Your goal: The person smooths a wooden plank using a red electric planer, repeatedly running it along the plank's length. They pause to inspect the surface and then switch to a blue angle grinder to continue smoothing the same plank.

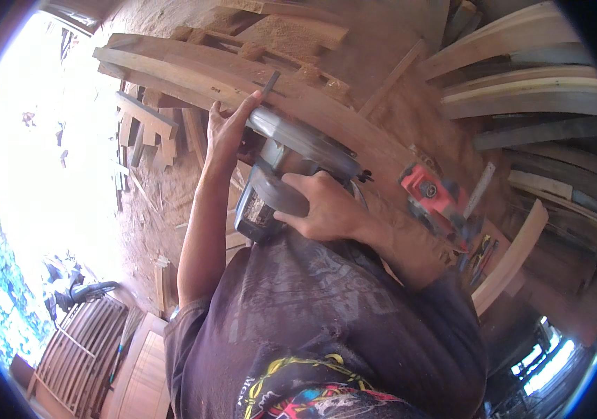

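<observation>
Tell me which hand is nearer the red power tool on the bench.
Right. The right hand grips the grey saw's handle, beside the red power tool but apart from it. The left hand rests on the curved plank, farther away beyond the saw.

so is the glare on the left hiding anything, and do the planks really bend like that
Head view: the daylight on the left is blown out to white, washing out the ground there; the left hand and power saw stay readable; the planks curve only from fisheye distortion toward the rim.

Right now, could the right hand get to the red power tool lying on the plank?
Probably not yet: the right hand is gripping the grey circular saw. The red power tool lies close by on its right, with nothing between them.
</observation>
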Demonstrator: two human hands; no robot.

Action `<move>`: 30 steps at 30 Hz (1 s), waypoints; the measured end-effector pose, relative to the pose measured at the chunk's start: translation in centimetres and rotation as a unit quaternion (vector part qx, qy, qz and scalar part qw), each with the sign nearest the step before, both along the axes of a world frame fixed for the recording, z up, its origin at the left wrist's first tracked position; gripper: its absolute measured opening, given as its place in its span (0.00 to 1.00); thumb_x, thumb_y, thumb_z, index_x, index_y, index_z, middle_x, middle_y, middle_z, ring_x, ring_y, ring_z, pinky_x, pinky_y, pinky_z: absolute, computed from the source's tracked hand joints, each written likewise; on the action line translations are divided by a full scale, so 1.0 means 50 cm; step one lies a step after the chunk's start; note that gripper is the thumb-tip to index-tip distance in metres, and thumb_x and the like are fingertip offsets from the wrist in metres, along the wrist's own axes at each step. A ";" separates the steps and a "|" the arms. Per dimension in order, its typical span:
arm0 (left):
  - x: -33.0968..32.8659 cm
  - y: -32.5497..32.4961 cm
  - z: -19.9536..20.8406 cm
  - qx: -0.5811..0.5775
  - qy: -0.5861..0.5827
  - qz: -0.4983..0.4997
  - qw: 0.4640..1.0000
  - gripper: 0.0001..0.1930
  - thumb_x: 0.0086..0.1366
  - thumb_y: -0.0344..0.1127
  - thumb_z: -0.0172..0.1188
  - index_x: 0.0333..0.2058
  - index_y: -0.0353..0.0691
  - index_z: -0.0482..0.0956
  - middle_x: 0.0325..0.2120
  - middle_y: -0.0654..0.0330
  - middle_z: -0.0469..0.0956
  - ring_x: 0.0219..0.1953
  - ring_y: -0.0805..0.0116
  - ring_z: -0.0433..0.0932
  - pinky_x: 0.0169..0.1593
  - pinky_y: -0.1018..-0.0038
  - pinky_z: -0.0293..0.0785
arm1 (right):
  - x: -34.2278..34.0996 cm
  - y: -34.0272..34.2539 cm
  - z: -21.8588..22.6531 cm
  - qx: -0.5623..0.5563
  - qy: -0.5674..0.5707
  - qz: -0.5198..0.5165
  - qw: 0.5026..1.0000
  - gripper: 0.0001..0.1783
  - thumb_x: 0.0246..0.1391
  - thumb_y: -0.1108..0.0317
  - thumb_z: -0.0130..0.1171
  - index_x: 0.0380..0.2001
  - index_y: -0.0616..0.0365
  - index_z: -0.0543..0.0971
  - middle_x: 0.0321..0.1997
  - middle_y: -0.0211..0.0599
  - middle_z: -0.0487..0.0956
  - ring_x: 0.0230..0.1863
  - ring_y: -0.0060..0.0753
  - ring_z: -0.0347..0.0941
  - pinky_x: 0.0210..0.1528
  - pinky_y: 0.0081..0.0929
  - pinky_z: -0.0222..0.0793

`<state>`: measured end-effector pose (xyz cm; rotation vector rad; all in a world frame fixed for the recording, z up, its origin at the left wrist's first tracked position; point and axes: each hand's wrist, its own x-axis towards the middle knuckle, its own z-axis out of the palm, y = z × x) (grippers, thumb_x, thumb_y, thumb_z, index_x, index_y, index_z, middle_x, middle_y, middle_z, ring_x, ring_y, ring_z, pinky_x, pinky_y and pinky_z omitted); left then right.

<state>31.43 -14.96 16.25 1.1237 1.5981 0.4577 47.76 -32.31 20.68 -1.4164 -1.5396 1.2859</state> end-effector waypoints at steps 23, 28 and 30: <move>-0.018 0.018 -0.013 -0.009 0.016 -0.006 1.000 0.68 0.55 0.67 0.78 0.75 0.17 0.53 0.61 0.37 0.76 0.62 0.50 0.78 0.62 0.61 0.76 | -0.015 0.013 -0.002 -0.001 -0.012 0.010 1.000 0.25 0.52 0.64 0.78 0.48 0.69 0.81 0.40 0.64 0.85 0.47 0.64 0.85 0.50 0.48 0.80; -0.014 0.004 -0.008 -0.010 0.033 0.011 0.999 0.56 0.58 0.66 0.76 0.68 0.20 0.68 0.47 0.47 0.82 0.44 0.62 0.83 0.48 0.69 0.79 | -0.019 0.006 -0.008 0.004 0.001 0.015 1.000 0.24 0.52 0.65 0.77 0.47 0.69 0.81 0.40 0.64 0.85 0.47 0.65 0.85 0.50 0.48 0.79; -0.024 0.016 -0.016 -0.007 0.010 -0.007 1.000 0.66 0.55 0.64 0.79 0.73 0.15 0.54 0.52 0.40 0.81 0.50 0.55 0.84 0.51 0.65 0.81 | -0.022 0.004 -0.009 0.020 -0.003 -0.001 1.000 0.24 0.52 0.65 0.77 0.46 0.69 0.81 0.40 0.64 0.85 0.47 0.65 0.85 0.50 0.49 0.79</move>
